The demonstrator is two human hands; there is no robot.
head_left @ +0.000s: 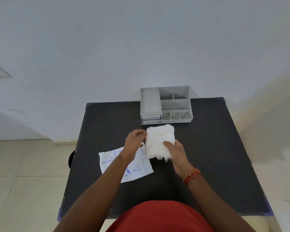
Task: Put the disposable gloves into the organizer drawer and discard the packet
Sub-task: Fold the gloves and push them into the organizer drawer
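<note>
Packet (124, 166) lies flat and looks empty on the left part of the dark bench (216, 156), partly under my left forearm. Next to it, my left hand (134, 142) pinches the left edge of the glove stack (159, 141) with its fingers. The stack is white, soft and floppy, held just above the bench in the middle. My right hand (175, 151) grips its lower right side, fingers closed on it. I judge it is very light and slippery, and thin sheets can slide out, so I should hold it from both sides and squeeze gently. Behind it stands the grey organizer (166, 104); its two small drawers (151, 119) at the front left look closed.
</note>
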